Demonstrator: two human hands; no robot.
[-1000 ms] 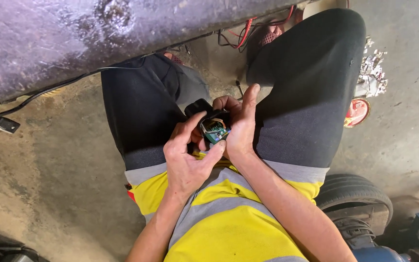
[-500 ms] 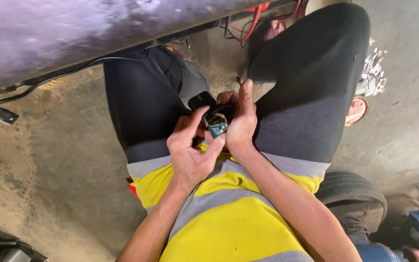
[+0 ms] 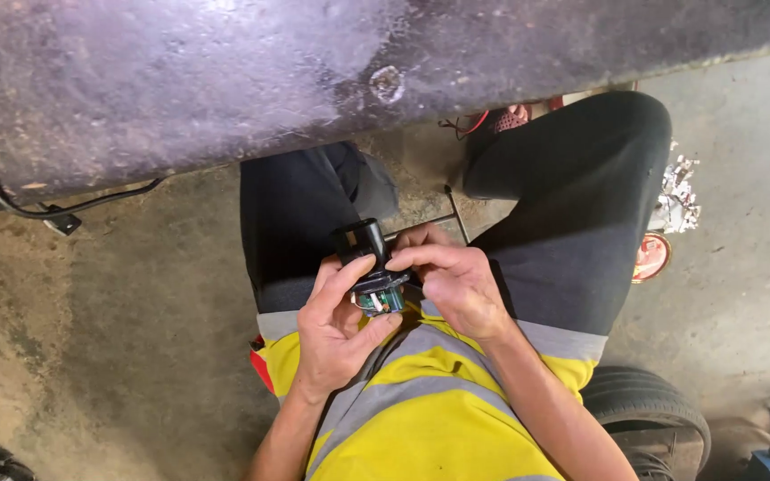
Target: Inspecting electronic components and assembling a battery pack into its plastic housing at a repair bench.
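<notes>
Head view: black connector (image 3: 369, 263) between both hands

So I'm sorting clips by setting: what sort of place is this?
Probably a vehicle repair workshop: stained concrete floor, a tyre beside the seated person, and a grimy metal body overhead.

The small connector (image 3: 369, 263) in the left hand (image 3: 336, 330) and right hand (image 3: 456, 285) looks like matt black plastic with a greenish, slightly glossy insert. The vest (image 3: 438, 428) is yellow cloth with dull grey bands. The trousers (image 3: 581, 205) are dark matt cloth. The floor (image 3: 118, 338) is rough, stained concrete. The far panel (image 3: 225, 80) is scuffed, pitted metal.
</notes>
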